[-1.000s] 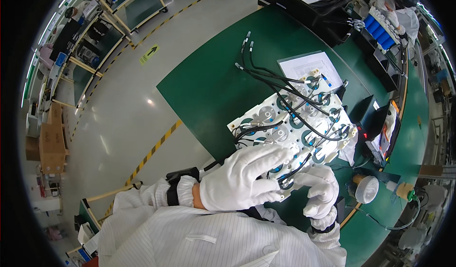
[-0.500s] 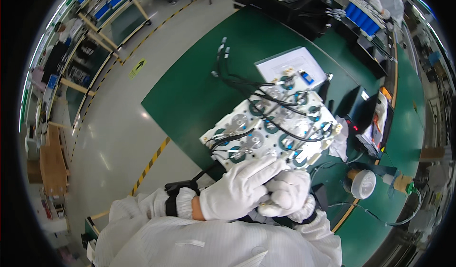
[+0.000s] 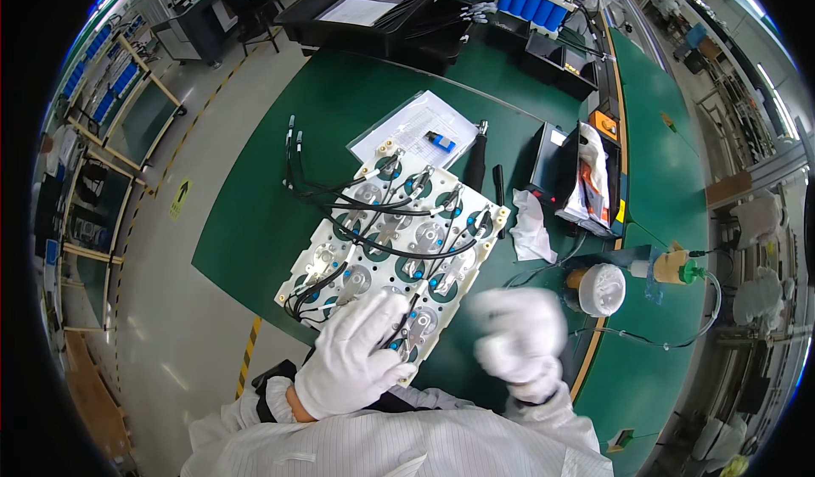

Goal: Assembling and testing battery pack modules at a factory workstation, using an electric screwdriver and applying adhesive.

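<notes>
A white plate (image 3: 491,241) with rows of round silver terminals lies on the green table in front of me. Several black cables (image 3: 399,212) run across it, and some of their free ends stick out past its left side. My left hand (image 3: 352,360), in a white glove, rests over the plate's near edge with its fingers stretched out. No held thing shows in it. My right hand (image 3: 519,333), also gloved, is over the table to the right of the plate, apart from it. Motion smears its fingers, so whether it holds anything is unclear.
Behind the plate lie a paper sheet (image 3: 395,129), a small blue object (image 3: 441,142) and a black rod-like tool (image 3: 477,161). To the right are a crumpled white cloth (image 3: 531,229), black bins (image 3: 550,167) and a white-topped round container (image 3: 603,290). A large black tray (image 3: 340,31) stands farther back.
My hands, together at the plate's near edge before, have parted. The right has moved away to the right, while the left stays at the plate. The whole view has shifted and turned.
</notes>
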The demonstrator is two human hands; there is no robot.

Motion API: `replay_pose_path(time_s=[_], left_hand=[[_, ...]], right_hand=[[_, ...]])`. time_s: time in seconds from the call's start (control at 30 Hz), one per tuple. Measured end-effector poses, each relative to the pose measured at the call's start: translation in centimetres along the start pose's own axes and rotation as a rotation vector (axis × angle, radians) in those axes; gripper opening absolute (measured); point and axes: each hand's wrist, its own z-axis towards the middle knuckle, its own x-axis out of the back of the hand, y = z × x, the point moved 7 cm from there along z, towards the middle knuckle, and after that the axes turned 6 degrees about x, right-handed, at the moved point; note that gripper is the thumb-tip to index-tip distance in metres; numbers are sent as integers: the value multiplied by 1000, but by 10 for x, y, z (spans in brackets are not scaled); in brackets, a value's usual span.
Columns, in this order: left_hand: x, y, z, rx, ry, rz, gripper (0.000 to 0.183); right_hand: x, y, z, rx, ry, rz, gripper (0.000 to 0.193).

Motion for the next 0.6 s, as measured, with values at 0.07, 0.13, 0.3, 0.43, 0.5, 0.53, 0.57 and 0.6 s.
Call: replay_pose_path(time_s=[0.07, 0.13, 0.3, 0.43, 0.5, 0.53, 0.57, 0.6], left_hand=[[4, -1, -5, -24, 81, 15, 28], [9, -5, -11, -18, 171, 44, 32], [17, 2, 6, 66, 197, 11, 40], [5, 0, 2, 57, 62, -14, 35], [-2, -8, -2, 84, 84, -96, 25], [1, -9, -4, 95, 96, -109, 25], [2, -10, -5, 91, 98, -118, 25], [2, -12, -5, 91, 98, -126, 26]], right_hand=[[75, 10, -46, -329, 829, -272, 11], [136, 23, -88, -504, 1096, -491, 29], [193, 58, -110, -713, 1007, -414, 48], [201, 99, -92, -808, 654, -83, 39], [199, 86, -74, -800, 631, -128, 35], [199, 82, -73, -758, 631, -208, 35], [203, 72, -74, -722, 669, -248, 35], [208, 62, -74, -687, 705, -285, 35]])
